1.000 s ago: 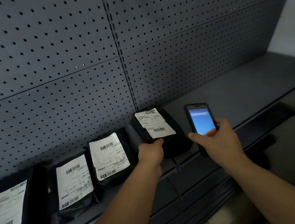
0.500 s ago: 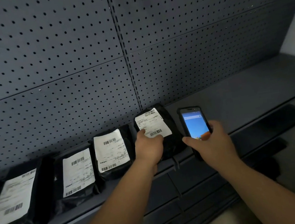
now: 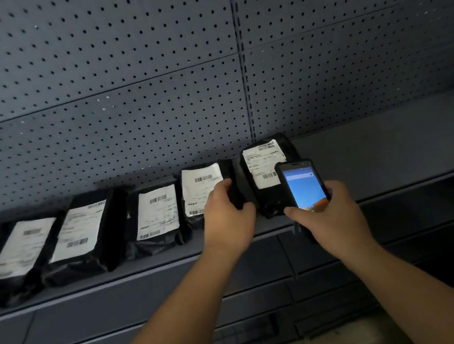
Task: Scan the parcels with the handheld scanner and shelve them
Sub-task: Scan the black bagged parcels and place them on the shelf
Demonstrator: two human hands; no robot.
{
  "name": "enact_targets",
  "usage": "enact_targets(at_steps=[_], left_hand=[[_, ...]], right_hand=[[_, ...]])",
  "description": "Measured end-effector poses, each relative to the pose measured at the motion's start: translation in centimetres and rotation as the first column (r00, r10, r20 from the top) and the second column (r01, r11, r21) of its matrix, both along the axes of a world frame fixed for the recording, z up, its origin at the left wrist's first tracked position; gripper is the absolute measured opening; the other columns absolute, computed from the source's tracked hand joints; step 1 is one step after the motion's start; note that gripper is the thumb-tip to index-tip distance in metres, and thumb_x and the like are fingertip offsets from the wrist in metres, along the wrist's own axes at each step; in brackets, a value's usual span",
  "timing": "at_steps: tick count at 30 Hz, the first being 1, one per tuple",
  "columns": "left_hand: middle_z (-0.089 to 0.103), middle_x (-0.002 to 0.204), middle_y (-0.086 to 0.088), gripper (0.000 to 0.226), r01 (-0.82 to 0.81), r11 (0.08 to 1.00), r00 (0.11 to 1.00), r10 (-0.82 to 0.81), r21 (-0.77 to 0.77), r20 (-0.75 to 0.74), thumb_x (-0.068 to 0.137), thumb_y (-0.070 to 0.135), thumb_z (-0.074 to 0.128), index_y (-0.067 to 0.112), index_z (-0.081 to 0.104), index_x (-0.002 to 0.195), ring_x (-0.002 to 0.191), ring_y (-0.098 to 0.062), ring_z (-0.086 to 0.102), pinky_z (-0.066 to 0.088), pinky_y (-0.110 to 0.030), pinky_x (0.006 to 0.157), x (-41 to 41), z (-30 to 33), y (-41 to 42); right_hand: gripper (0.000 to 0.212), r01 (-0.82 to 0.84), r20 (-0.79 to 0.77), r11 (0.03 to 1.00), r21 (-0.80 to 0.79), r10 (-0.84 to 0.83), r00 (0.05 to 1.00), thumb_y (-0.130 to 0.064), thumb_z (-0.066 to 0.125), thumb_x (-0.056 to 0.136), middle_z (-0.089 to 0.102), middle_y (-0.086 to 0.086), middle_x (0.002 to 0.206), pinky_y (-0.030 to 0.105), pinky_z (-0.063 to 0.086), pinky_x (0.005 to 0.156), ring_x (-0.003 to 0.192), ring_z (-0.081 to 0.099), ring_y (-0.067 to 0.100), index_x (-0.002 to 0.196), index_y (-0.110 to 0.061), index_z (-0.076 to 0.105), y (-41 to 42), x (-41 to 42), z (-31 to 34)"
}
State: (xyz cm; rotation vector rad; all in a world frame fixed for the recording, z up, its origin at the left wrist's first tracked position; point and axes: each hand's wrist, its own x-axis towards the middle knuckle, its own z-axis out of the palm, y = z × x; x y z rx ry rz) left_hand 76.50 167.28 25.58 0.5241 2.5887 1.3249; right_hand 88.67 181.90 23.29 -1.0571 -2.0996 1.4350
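Several black parcels with white barcode labels lean in a row on the grey shelf (image 3: 396, 149). The rightmost parcel (image 3: 263, 162) stands against the back panel. My left hand (image 3: 227, 216) grips the black right edge of the neighbouring parcel (image 3: 202, 191), thumb on its label side. My right hand (image 3: 326, 215) holds the handheld scanner (image 3: 303, 186), whose lit blue screen faces me. The scanner is in front of the rightmost parcel's lower right corner and hides part of its label.
A perforated grey back panel (image 3: 117, 100) rises behind the shelf. More parcels (image 3: 80, 235) fill the shelf to the left. Bare shelf surface stretches to the right of the rightmost parcel. Lower grey shelf fronts (image 3: 123, 315) lie below my arms.
My left hand has left the rightmost parcel and moved left onto its neighbour's edge. The scanner has shifted left, in front of the rightmost parcel. The view has panned left, showing more parcels.
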Motion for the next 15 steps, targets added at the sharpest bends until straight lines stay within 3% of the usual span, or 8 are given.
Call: enact_targets(at_steps=[3, 6, 8, 12, 15], left_hand=[[0.046, 0.157, -0.001, 0.068, -0.023, 0.998, 0.998, 0.02, -0.051, -0.063, 0.094, 0.019, 0.066, 0.017, 0.041, 0.157, 0.146, -0.021, 0.041, 0.036, -0.034, 0.119, 0.1, 0.0, -3.5], [0.051, 0.151, -0.001, 0.069, -0.069, 0.997, 0.996, 0.066, -0.039, -0.062, 0.09, 0.024, 0.066, 0.018, 0.043, 0.155, 0.141, -0.024, 0.046, 0.04, -0.04, 0.119, -0.3, 0.4, -7.7], [0.051, 0.15, -0.001, 0.068, -0.106, 0.994, 0.992, 0.104, -0.021, -0.068, 0.09, 0.024, 0.067, 0.018, 0.045, 0.153, 0.14, -0.022, 0.046, 0.039, -0.037, 0.118, -0.7, 0.8, -11.2], [0.048, 0.152, -0.003, 0.069, -0.169, 0.983, 0.979, 0.16, -0.067, -0.126, 0.09, 0.027, 0.067, 0.019, 0.043, 0.154, 0.139, -0.025, 0.046, 0.041, -0.043, 0.117, -1.3, 1.0, -20.0], [0.043, 0.156, -0.001, 0.067, -0.244, 0.963, 0.964, 0.228, -0.113, -0.137, 0.096, 0.03, 0.066, 0.021, 0.038, 0.157, 0.144, -0.026, 0.039, 0.04, -0.042, 0.115, -1.3, 0.6, -27.4]], right_hand=[[0.083, -0.043, -0.004, 0.999, 0.019, 0.043, 0.999, -0.043, 0.092, 0.074, 0.059, -0.002, 0.114, 0.024, 0.047, 0.064, 0.099, 0.062, 0.015, 0.138, -0.025, 0.043, -2.4, -1.0, 0.7], [0.082, -0.105, -0.006, 0.993, 0.047, 0.106, 0.994, -0.045, 0.092, 0.073, 0.061, -0.002, 0.112, 0.027, 0.047, 0.066, 0.098, 0.062, 0.015, 0.137, -0.028, 0.043, -6.1, -2.5, 1.6], [0.084, -0.148, -0.011, 0.986, 0.075, 0.149, 0.989, -0.047, 0.092, 0.072, 0.061, -0.005, 0.11, 0.031, 0.051, 0.072, 0.097, 0.062, 0.013, 0.137, -0.027, 0.044, -9.3, -3.5, 2.0], [0.086, -0.255, 0.007, 0.962, 0.103, 0.255, 0.967, -0.047, 0.089, 0.074, 0.059, -0.005, 0.108, 0.032, 0.047, 0.071, 0.094, 0.06, 0.011, 0.142, -0.027, 0.041, -17.1, -5.6, 3.1], [0.088, -0.333, 0.013, 0.937, 0.109, 0.334, 0.943, -0.048, 0.09, 0.073, 0.061, -0.004, 0.103, 0.039, 0.055, 0.079, 0.093, 0.063, 0.015, 0.142, -0.024, 0.042, -23.5, -7.3, 3.3]])
